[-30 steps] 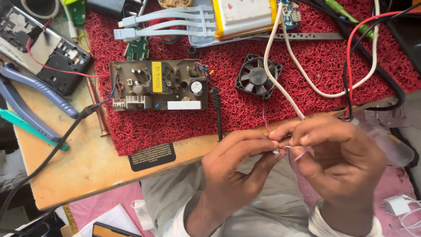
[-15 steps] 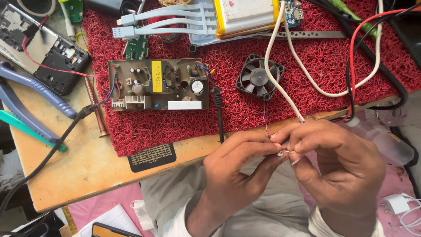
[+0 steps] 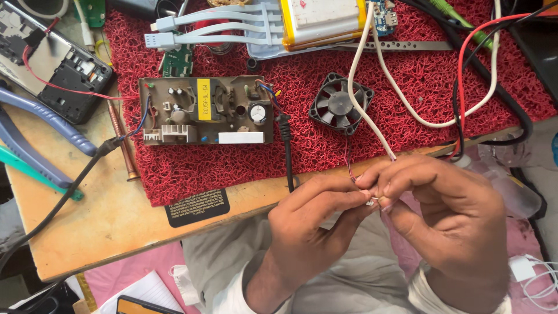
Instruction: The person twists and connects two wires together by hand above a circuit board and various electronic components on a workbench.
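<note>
Together, left hand (image 3: 314,227) and right hand (image 3: 447,215) pinch a thin wire end (image 3: 372,199) in narrow grips, just beyond the bench (image 3: 104,232) edge, near the fan (image 3: 340,103).

A brown circuit board (image 3: 206,110) lies on a red mesh mat (image 3: 407,87), up and to the left of the hands, with a small black fan (image 3: 340,104) just above them. Farther left on the wooden surface (image 3: 110,227) lie blue-handled pliers (image 3: 46,136) and a copper rod (image 3: 123,139). A black label (image 3: 197,207) sits at the mat's near edge.
</note>
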